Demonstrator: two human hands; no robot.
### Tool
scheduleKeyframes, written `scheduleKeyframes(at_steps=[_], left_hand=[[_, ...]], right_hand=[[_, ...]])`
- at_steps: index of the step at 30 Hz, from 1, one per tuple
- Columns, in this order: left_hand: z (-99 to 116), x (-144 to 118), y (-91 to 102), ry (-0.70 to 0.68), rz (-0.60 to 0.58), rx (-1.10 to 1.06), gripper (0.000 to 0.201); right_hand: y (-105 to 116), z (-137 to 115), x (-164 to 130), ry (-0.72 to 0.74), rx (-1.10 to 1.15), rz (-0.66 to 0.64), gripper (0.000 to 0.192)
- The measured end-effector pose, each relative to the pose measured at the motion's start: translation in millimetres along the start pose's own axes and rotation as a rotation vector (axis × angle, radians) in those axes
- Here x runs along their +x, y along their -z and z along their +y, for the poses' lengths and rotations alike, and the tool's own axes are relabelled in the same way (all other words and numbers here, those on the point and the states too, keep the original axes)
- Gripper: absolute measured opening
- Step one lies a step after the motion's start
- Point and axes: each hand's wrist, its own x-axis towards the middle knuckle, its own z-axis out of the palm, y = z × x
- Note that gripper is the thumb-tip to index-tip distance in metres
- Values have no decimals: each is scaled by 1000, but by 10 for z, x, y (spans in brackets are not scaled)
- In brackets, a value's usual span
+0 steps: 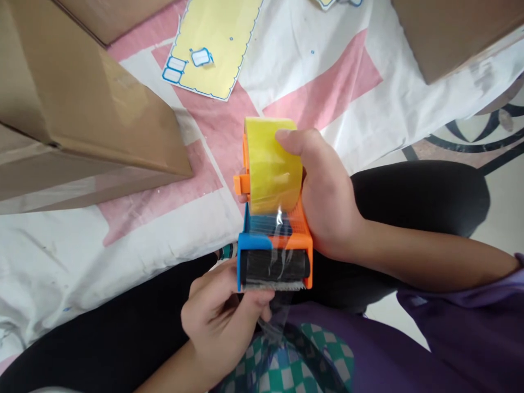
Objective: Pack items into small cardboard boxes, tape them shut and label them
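Tape dispenser (273, 229), orange and blue with a yellow tape roll (272, 164), sits above the person's lap. Right hand (327, 202) is clamped around its body. Left hand (219, 316) pinches the clear tape end (276, 319) below the cutter.

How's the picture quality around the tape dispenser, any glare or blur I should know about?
Head view: even daylight, soft shadows; glare streaks on the clear tape between roll and dispenser; the left hand is slightly soft, the right hand sharp; the loose tape end below is hard to make out.
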Motion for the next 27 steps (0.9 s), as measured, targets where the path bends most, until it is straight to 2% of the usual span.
scheduleKeyframes(at_steps=[3, 7, 11, 14, 18, 21, 27], left_hand=[[-5, -32, 2, -10, 5, -4, 25], [-14, -55, 23, -25, -3, -7, 20], [-22, -24, 36, -59, -55, -13, 23], [-25, 7, 34, -91, -73, -36, 22], [-13, 3, 45, -160, -83, -55, 18], [2, -23, 69, -158, -89, 21, 22], [-6, 24, 29, -295, -58, 98, 26]], right_hand=[[-5, 6, -12, -72, -4, 50, 23], [-7, 13, -32, -93, -19, 12, 23], [-23, 11, -33, -111, -94, 48, 22], [-48, -11, -23, -150, -116, 6, 28], [-62, -39, -25, -106, -72, -49, 33], [-41, -34, -33, -95, -45, -60, 32], [15, -9, -26, -36, -3, -105, 26]])
